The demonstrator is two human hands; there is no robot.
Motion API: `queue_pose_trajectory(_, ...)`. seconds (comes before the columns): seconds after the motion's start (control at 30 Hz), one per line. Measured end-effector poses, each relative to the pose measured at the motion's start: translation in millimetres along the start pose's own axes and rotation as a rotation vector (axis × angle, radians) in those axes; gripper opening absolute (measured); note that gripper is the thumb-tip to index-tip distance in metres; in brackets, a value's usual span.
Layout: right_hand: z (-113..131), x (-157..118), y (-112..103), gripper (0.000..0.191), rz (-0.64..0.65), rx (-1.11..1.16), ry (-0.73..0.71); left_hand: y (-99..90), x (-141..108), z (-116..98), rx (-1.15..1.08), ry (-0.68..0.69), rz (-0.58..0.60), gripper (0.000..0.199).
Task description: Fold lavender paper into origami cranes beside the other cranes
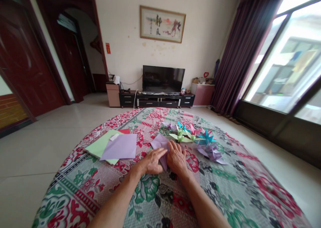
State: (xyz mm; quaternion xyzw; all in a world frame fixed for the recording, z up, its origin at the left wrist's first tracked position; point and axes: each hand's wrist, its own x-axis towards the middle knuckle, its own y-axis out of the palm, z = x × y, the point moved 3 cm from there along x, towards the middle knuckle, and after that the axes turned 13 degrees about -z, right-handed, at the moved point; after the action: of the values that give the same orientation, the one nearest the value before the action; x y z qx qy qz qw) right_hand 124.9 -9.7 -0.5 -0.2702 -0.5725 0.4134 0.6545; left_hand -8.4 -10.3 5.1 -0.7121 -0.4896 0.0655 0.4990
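Note:
A partly folded sheet of purple origami paper lies on the table in front of me, one point toward the far side and a narrow part toward me. My left hand is closed at its left and lower edge, index finger and thumb on the paper. From the right, my right hand presses down on it with fingers held together, covering its right part. The fingertips of both hands almost meet over the fold. Just beyond my right hand stand several finished paper cranes: light green, pink, blue and purple.
Left of my hands lies a stack of square sheets, with purple paper over light green paper and a red corner behind. A floral cloth covers the round table. Farther off stand a television and a low cabinet.

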Motion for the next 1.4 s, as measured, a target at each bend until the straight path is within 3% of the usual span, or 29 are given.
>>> queue_pose_trajectory(0.13,3,4,5,0.059,0.063,0.092,-0.033,-2.6,3,7,-0.121,-0.015,-0.255,0.065)
queue_pose_trajectory(0.23,6,8,7,0.061,0.087,0.145,-0.018,0.8,4,17,-0.038,-0.094,-0.452,0.058)
queue_pose_trajectory(0.33,6,13,7,0.066,0.085,0.177,0.004,7.6,3,24,0.068,-0.126,-0.513,0.056)
queue_pose_trajectory(0.53,5,21,5,0.076,0.173,0.234,-0.023,13.4,0,29,0.099,-0.082,-0.52,0.067)
queue_pose_trajectory(0.7,-4,18,0,0.07,0.079,0.302,-0.043,10.5,1,40,0.096,-0.089,-0.527,0.073)
queue_pose_trajectory(0.97,-27,-3,-15,0.027,-0.06,0.555,-0.159,9.9,5,40,0.103,0.062,-0.342,0.071)
queue_pose_trajectory(1.17,-32,-15,-27,0.025,-0.061,0.657,-0.095,6.8,6,34,0.135,0.079,-0.297,0.072)
queue_pose_trajectory(1.4,-37,-19,-28,0.022,-0.116,0.692,-0.05,-6.2,7,27,0.134,-0.023,-0.259,0.061)
